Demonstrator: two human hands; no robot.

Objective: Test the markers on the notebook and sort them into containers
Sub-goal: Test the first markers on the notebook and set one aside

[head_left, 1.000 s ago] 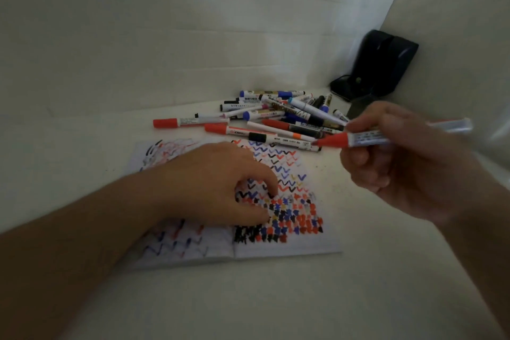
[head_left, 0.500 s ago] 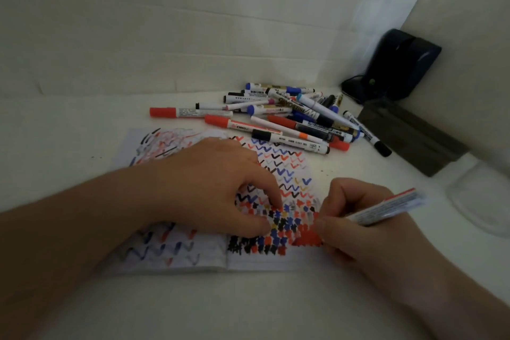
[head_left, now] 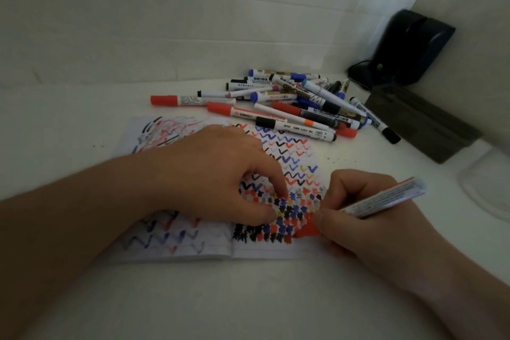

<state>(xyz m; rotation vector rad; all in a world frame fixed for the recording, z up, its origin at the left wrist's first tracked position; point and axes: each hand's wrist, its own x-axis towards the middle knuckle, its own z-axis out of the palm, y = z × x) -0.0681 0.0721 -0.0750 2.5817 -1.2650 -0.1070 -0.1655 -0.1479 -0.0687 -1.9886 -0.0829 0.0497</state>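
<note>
Readable print on the markers
"WHITEBOARD" runs along one white marker barrel (head_left: 303,91) in the pile and, smaller, another barrel (head_left: 260,82); other labels blur

You have two hands, one open notebook (head_left: 276,252), one marker (head_left: 383,199) in your grip, and a pile of markers (head_left: 289,107) too tangled to count.

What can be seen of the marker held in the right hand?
The marker has a white barrel with printed text and a red stripe near its rear end. The right hand grips it like a pen, tilted, rear end pointing up and right. Its tip is hidden by the fingers, over a red patch on the notebook.
</note>
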